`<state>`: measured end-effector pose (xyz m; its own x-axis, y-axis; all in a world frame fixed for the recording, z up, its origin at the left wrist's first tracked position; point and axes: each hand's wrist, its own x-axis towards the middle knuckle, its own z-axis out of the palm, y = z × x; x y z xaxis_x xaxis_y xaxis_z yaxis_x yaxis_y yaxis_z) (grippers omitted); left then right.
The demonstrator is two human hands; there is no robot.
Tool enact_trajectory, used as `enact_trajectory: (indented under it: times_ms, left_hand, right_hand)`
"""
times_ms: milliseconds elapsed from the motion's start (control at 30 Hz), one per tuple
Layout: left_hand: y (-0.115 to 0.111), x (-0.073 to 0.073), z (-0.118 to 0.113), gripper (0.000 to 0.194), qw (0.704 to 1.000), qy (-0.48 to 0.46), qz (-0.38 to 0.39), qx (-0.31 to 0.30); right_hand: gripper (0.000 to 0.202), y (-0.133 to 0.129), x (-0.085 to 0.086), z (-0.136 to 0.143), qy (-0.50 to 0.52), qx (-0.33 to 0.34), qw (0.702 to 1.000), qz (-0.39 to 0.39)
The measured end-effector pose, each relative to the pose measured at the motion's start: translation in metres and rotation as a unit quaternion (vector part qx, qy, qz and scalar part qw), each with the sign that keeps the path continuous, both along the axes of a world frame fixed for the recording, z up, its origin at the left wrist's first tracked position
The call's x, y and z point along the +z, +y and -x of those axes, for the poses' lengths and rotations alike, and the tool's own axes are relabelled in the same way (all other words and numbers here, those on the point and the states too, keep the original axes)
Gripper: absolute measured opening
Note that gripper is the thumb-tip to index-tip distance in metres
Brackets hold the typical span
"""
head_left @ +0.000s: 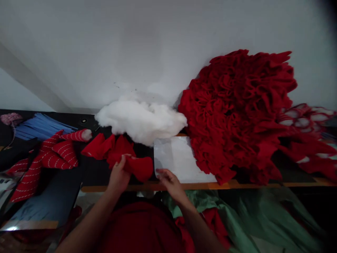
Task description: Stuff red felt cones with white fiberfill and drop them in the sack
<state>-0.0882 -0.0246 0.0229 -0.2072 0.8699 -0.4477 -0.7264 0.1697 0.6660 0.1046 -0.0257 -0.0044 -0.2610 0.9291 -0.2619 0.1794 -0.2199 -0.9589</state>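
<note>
My left hand (119, 175) is closed on a red fabric piece (142, 168), gripping it near its middle. The piece has a rounded right end, and other red fabric (98, 147) lies against it on the left. My right hand (170, 183) is just right of the piece, apart from it, with fingers loosely bent and apart and nothing visible in them. It is over the front left edge of a white sheet (176, 160). Behind both hands lies a heap of white fluffy stuffing (139, 119).
A tall pile of red fabric pieces (237, 112) stands at the right against the wall. Red striped stuffed shapes (59, 154) and blue strips (43, 126) lie on the left. Green cloth (223, 207) hangs below the table's front edge (231, 184).
</note>
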Motion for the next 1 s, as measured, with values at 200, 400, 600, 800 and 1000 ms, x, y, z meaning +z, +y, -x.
enact_trajectory:
  times_ms: [200, 400, 600, 800, 1000]
  left_hand:
    - [-0.006, -0.010, 0.030, 0.017, 0.999, 0.040, 0.014, -0.034]
    - [-0.003, -0.008, 0.036, 0.016, 0.986, 0.003, 0.049, -0.159]
    - [0.056, 0.001, 0.045, 0.039, 0.960, -0.073, 0.021, -0.270]
    - [0.116, -0.016, 0.003, 0.038, 0.947, -0.142, 0.030, -0.288]
    - [0.140, -0.037, -0.017, 0.012, 0.951, -0.122, 0.153, -0.240]
  right_hand:
    - [0.060, 0.072, 0.038, 0.071, -0.199, -0.055, 0.928, -0.311]
    - [0.034, 0.145, 0.009, 0.129, -0.263, -0.052, 0.901, -0.341]
    - [0.033, 0.152, -0.011, 0.097, -0.219, -0.007, 0.916, -0.335]
    - [0.020, 0.128, 0.005, 0.064, -0.177, 0.027, 0.943, -0.282]
    - [0.015, 0.102, -0.008, 0.053, -0.009, -0.130, 0.984, -0.123]
